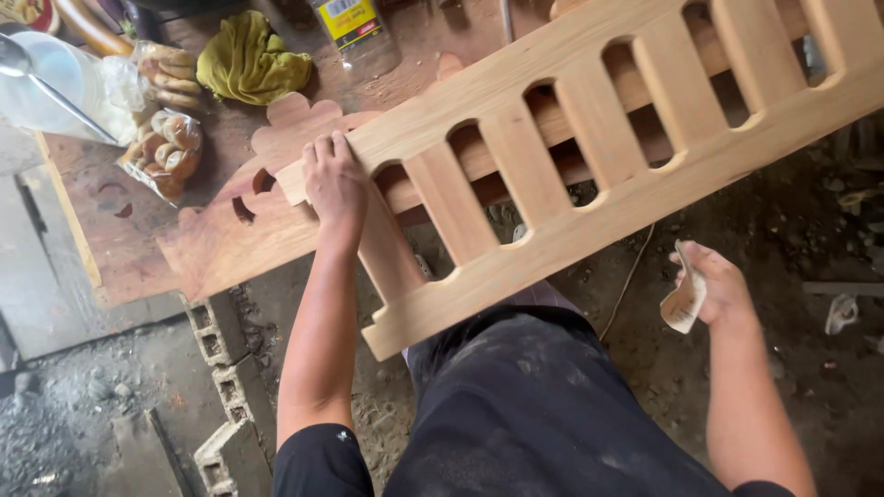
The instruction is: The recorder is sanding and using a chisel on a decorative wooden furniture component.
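The left hand (pixel 333 184) presses flat, fingers spread, on the end of a slatted wooden panel (pixel 589 175) lying slantwise across the bench (pixel 110 230), while the right hand (pixel 716 285), off the panel, grips folded sandpaper (pixel 683 299).

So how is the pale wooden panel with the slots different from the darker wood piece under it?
The slotted panel is pale, with straight edges and rows of long slots; the darker board is reddish with curvy scalloped edges. The left hand presses on the panel; the darker board lies flat on the workbench. Both are bare wood.
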